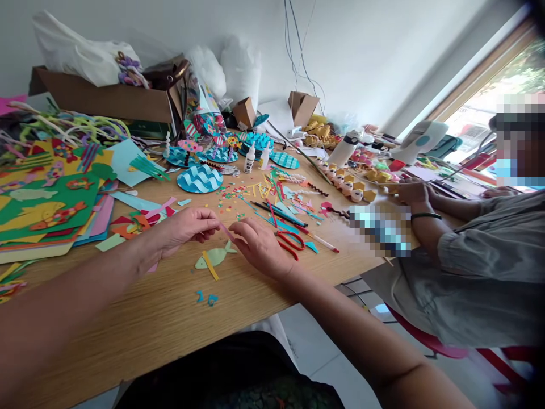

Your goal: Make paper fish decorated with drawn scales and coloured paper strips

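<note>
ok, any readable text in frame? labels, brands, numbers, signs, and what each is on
None readable.
Left white squeeze bottle: dark printed label, too small to read.
Right white squeeze bottle: any markings too small to read.
Green panel below the brown cardboard box: faint marks, too blurred to read.

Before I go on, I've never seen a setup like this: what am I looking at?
No machine: these are a person's bare left hand and right hand, filmed by one head-worn camera looking forward and down. Their fingertips hold a thin pink strip between them. Below it, on the table, lie a green fish with a yellow strip across it, and blue scraps. Scissors lie beside the right hand; two bottles stand farther back. Another person's hand shows at right.
</note>
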Demonstrator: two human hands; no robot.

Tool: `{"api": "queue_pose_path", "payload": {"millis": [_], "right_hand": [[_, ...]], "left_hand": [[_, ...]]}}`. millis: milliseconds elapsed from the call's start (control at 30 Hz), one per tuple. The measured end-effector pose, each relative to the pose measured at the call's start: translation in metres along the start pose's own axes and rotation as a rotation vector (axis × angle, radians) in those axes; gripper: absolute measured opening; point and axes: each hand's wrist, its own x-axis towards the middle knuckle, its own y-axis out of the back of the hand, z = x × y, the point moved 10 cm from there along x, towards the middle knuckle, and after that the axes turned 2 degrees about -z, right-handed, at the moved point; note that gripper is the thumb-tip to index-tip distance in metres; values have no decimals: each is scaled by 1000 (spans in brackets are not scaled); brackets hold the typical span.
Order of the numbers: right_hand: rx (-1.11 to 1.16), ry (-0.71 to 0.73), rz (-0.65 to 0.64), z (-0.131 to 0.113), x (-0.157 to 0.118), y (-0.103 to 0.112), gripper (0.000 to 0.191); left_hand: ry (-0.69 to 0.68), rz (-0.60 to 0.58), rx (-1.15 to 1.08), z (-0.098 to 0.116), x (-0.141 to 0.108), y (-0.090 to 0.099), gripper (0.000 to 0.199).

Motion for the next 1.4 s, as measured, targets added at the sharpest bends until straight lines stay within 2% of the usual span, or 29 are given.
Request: {"api": "queue_pose_path", "payload": {"millis": [233, 433, 600, 800, 1000, 1400], "right_hand": [[-167, 131, 0, -18, -2, -1, 20], [-201, 115, -98, -25, -7, -13, 22], [-198, 111, -193, -33, -12, -29, 19], [-227, 118, -280, -40, -16, -43, 18], [-197, 137, -264, -47, -16, -42, 30], [-167, 130, -296, -47, -18, -47, 27]], "left_hand": [[-9, -3, 108, -4, -1, -4, 25], [-36, 64, 383, 2, -8, 0, 21], [-57, 35, 561, -10, -5, 1, 19], [-74, 47, 647, -15, -10, 0, 20], [-92, 70, 724, -11, -15, 0, 18], [-108, 85, 769, -16, -12, 2, 17]]}}
